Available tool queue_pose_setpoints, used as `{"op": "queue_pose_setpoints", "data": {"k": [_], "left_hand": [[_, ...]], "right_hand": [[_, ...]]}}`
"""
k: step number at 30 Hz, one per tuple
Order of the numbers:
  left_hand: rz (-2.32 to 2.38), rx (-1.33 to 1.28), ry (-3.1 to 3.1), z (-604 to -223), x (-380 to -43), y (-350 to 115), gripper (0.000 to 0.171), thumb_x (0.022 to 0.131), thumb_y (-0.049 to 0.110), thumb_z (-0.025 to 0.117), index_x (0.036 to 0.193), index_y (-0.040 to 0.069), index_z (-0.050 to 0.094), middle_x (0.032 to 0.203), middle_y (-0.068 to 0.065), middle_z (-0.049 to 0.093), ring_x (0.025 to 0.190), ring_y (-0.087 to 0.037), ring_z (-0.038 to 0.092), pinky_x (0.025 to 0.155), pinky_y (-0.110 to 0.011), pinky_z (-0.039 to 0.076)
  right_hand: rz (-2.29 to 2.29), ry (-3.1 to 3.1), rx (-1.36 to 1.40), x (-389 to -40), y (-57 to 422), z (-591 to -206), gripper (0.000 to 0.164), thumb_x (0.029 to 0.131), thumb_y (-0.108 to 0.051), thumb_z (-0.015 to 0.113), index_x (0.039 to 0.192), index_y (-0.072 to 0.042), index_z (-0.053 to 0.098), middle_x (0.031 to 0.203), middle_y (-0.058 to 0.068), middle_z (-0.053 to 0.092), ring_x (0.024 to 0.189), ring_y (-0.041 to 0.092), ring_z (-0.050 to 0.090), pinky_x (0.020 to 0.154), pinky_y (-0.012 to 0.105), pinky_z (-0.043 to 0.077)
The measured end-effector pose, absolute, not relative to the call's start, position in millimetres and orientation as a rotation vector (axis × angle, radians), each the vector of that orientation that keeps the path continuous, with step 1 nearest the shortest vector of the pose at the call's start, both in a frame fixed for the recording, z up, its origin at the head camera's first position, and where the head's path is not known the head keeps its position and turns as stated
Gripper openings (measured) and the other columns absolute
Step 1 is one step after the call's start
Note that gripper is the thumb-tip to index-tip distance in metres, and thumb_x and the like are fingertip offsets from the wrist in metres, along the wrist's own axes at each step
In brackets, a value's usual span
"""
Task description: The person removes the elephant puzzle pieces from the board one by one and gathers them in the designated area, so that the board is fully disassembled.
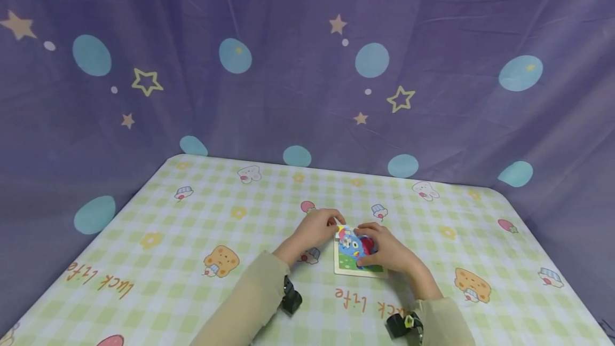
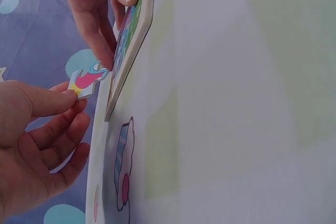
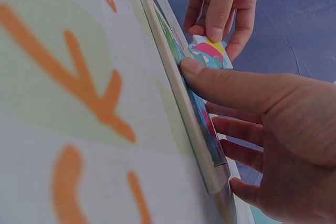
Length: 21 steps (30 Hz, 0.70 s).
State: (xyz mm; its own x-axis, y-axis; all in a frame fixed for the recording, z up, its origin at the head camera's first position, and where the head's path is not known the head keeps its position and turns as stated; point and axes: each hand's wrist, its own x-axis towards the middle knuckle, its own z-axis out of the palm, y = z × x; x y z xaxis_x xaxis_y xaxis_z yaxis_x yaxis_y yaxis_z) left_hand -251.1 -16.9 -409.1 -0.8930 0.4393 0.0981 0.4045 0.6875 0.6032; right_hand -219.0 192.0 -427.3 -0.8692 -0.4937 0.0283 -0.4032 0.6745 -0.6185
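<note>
A small jigsaw piece [image 2: 85, 83], printed pink, blue and yellow, is pinched between the thumb and fingers of my left hand [image 1: 318, 228]. It is tilted just above the far left corner of a jigsaw puzzle board [image 1: 353, 272], which lies flat on the table. The board has a pale wooden rim and a picture with a blue figure on green ground. My right hand [image 1: 388, 249] spreads over the board's right side, thumb and fingertips resting on the picture. That hand covers part of the picture in the head view.
A green-and-white checked tablecloth [image 1: 192, 228] with cartoon prints covers the table. Behind it hangs a purple curtain [image 1: 298, 105] with stars and blue ovals. Small black cameras [image 1: 290, 298] are strapped at both wrists, over light sleeves.
</note>
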Motion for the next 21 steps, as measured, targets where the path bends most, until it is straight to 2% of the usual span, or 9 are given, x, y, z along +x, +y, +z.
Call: {"op": "queue_pose_setpoints", "data": {"k": [7, 14, 21], "left_hand": [[1.051, 0.669, 2.812, -409, -252, -29, 0.015, 0.086, 0.012, 0.058, 0.095, 0.019, 0.067, 0.078, 0.005, 0.058, 0.068, -0.009, 0.051, 0.064, -0.025, 0.042], [1.129, 0.670, 2.818, -405, -253, -50, 0.014, 0.084, 0.009, 0.059, 0.094, 0.015, 0.068, 0.077, 0.003, 0.055, 0.070, -0.011, 0.050, 0.067, -0.027, 0.041], [1.115, 0.674, 2.866, -405, -254, -66, 0.014, 0.082, 0.007, 0.062, 0.092, 0.014, 0.068, 0.078, 0.003, 0.058, 0.071, -0.010, 0.050, 0.068, -0.027, 0.042]], "right_hand": [[-0.960, 2.752, -0.739, -218, 191, -426, 0.069, 0.070, -0.028, 0.077, 0.126, 0.000, 0.050, 0.134, 0.018, 0.040, 0.122, 0.039, 0.035, 0.096, 0.055, 0.031], [-0.958, 2.750, -0.719, -218, 189, -426, 0.068, 0.069, -0.028, 0.077, 0.126, -0.001, 0.051, 0.134, 0.017, 0.040, 0.123, 0.038, 0.034, 0.098, 0.055, 0.030], [-0.958, 2.747, -0.730, -217, 190, -426, 0.069, 0.070, -0.027, 0.077, 0.128, -0.001, 0.049, 0.135, 0.017, 0.039, 0.124, 0.039, 0.033, 0.098, 0.055, 0.030]]}}
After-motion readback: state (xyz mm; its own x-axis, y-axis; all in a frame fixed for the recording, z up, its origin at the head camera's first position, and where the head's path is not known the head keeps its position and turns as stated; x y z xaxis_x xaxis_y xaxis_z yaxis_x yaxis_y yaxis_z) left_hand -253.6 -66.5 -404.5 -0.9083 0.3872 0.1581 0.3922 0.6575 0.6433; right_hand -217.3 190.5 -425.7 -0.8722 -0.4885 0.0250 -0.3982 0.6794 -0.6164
